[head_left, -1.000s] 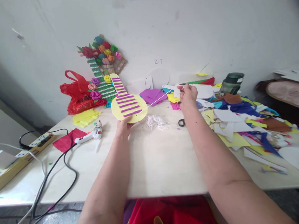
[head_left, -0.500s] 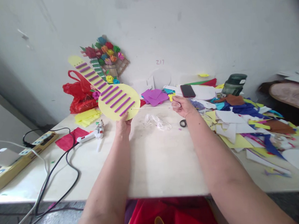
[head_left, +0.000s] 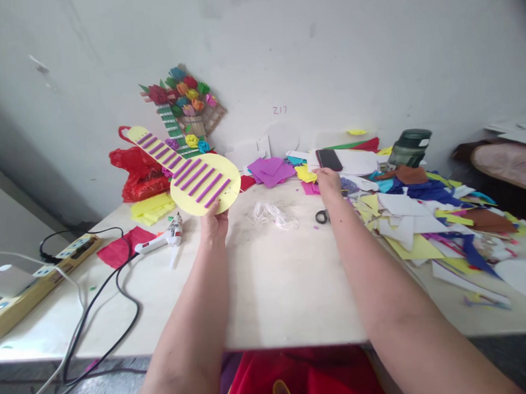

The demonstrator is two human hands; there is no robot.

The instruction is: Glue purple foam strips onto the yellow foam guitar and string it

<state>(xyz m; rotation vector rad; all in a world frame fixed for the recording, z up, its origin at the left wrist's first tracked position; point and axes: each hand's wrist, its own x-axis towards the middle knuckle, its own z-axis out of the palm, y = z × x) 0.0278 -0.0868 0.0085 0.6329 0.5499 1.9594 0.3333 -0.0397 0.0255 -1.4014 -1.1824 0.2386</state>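
Note:
A yellow guitar-shaped cutout [head_left: 229, 172] with purple strips across it is held up in my left hand [head_left: 214, 223], thumb on its front at the lower edge. My right hand [head_left: 328, 180] reaches farther out, beside a dark phone [head_left: 329, 160] and yellow paper; its fingers look closed, but what they hold, if anything, is too small to make out. Between my hands a tangle of white string [head_left: 273, 215] lies on the table. Black scissor handles [head_left: 321, 217] show beside my right forearm.
A glue gun [head_left: 161, 237], red paper and black cables lie left, near a power strip [head_left: 67, 260]. Behind are a red bag [head_left: 141, 174] and paper flowers [head_left: 187, 92]. Coloured scraps [head_left: 422, 212] and a dark green bottle [head_left: 410, 148] are on the right.
My right hand has moved right and slightly farther out; the white string stretched from it to the cutout no longer shows. The cutout has tilted flatter and shifted slightly left.

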